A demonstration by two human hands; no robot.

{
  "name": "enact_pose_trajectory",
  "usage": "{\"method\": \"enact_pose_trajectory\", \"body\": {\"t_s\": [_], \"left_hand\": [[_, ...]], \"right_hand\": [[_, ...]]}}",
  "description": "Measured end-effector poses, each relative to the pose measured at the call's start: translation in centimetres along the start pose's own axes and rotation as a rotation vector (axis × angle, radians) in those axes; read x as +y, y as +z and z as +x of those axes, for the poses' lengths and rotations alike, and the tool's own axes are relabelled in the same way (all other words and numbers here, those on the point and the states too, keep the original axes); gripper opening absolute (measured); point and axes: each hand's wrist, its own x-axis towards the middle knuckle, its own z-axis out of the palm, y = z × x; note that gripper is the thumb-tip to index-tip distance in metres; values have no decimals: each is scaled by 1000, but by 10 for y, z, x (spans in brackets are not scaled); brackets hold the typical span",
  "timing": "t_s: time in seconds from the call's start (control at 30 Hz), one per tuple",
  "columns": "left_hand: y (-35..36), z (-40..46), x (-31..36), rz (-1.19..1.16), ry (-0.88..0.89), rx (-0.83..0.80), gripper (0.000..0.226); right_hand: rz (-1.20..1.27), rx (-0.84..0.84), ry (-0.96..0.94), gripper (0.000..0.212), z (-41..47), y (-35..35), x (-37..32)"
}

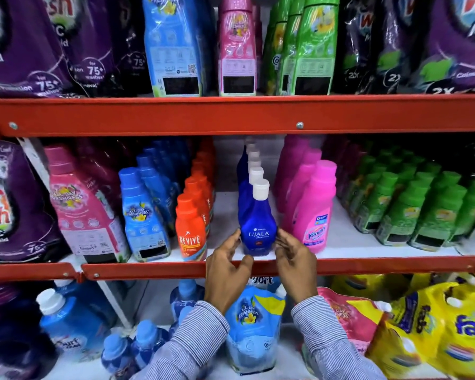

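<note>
We see a white shelf (346, 238) with a red rail (395, 266). On it, left to right, stand a purple pouch (8, 209), a pink bottle (83, 207), sky-blue bottles (143, 215), orange bottles (191, 229), blue bottles (257, 223) in single file, Vanish bottles (313, 209) and green bottles (412, 209).

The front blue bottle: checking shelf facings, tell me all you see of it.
The blue bottle looks like glossy plastic, with a white cap and UJALA lettering facing out. It stands upright at the shelf front, first in a row of like bottles. The left hand and right hand touch its lower sides.
</note>
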Motion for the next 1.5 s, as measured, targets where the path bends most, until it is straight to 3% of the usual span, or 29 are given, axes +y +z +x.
{"method": "enact_pose_trajectory", "body": {"t_s": [0.97,1.1,1.2,1.33,1.4,1.5], "left_hand": [[9,0,-8,30,7,76,67],[14,-7,-2,42,36,210,61],[24,-19,8,66,172,325,47],[56,-24,21,64,199,185,40],[72,-22,25,81,158,61,49],[88,-17,28,108,88,-80,61]], "right_hand": [[80,-44,-23,38,9,-4,17],[192,97,-8,38,3,-12,21],[249,339,-54,38,-6,-31,28],[197,588,-47,27,8,-61,38],[159,500,-9,33,20,-73,43],[34,232,2,46,30,-84,50]]}}
